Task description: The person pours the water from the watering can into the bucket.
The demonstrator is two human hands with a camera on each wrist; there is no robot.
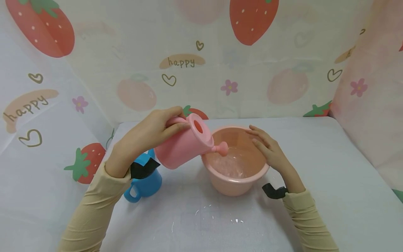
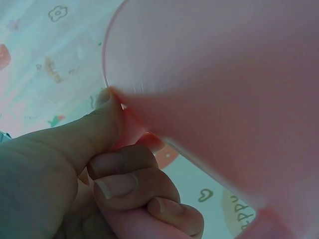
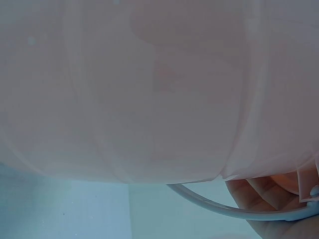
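Observation:
In the head view my left hand (image 1: 160,124) grips the handle of a pink watering can (image 1: 184,145), thumb near its top rim. The can is tipped to the right, its round sprinkler head (image 1: 223,148) over a pink basin (image 1: 234,187). Rippled water (image 1: 233,162) lies in the basin. My right hand (image 1: 270,150) holds the basin's right rim, with fingers by the rim in the right wrist view. The left wrist view shows curled fingers (image 2: 134,191) around the can's handle, close to its pink body (image 2: 214,89).
A blue cup-like container (image 1: 146,183) with a side handle stands at the left, partly hidden behind my left wrist. Water drops (image 1: 237,221) dot the white tabletop (image 1: 189,224) in front of the basin. Strawberry-printed sheets (image 1: 252,94) stand behind and at both sides.

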